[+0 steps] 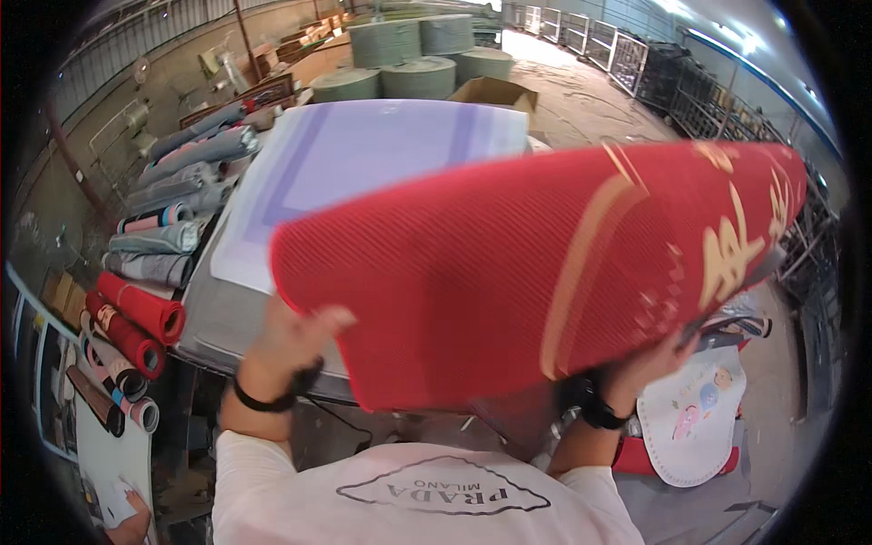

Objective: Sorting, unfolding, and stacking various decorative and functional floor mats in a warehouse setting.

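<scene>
A large red mat (436, 282) with a tan stripe and gold lettering-like shapes is held up in front of me, bowed and tilted up to the right. My left hand (304, 331) is closed on its left edge, thumb on the near face and the other fingers mostly hidden. At the lower right edge, my right hand (661, 363) grips the mat, partly blurred. Behind and below the red mat, a purple and white mat (363, 136) lies flat on a dark grey table or stack (227, 318).
Rolled grey mats (204, 150) and rolled red mats (145, 309) line the left side. A co-worker's hand (134, 510) rests near a white surface at lower left. A white printed mat (695, 418) lies right. Large green rolls (386, 77) and a cardboard box (495, 93) stand behind.
</scene>
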